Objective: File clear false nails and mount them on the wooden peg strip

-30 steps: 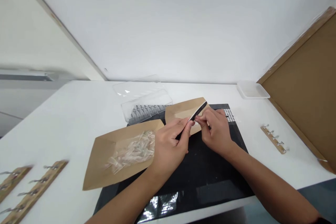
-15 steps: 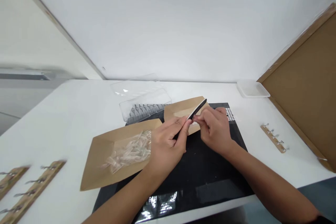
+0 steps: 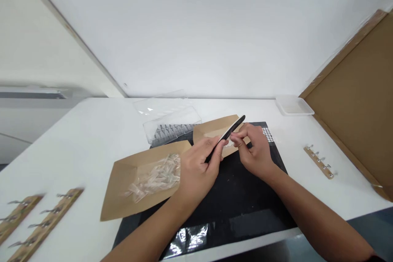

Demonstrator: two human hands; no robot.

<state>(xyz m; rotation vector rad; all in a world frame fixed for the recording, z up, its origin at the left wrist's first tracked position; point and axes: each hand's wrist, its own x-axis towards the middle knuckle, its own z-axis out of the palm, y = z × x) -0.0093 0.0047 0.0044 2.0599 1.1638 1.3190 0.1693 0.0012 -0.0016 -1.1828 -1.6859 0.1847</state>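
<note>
My left hand (image 3: 201, 159) is closed around a thin flat strip (image 3: 235, 126), black on one side and whitish on the other, with a rounded end pointing up and right. Close beside its lower edge, my right hand (image 3: 253, 145) has thumb and forefinger pinched together. Whatever they hold is too small to make out. Behind the hands lies a brown paper tray (image 3: 205, 129). A second brown paper tray (image 3: 121, 176) to the left holds many clear plastic pieces (image 3: 156, 176), partly covered by my left hand.
A black mat (image 3: 233, 204) lies under the hands, with a sheet of white dots (image 3: 267, 134) at its corner. Around it are a clear plastic case (image 3: 175, 125), a translucent tub (image 3: 294, 105), a pegged wooden strip (image 3: 318, 162), pegged wooden racks (image 3: 52, 221) and a cardboard panel (image 3: 353, 90).
The view has shifted slightly. My right hand's fingertips have drawn a little away from the strip's edge; my left hand still grips it.
</note>
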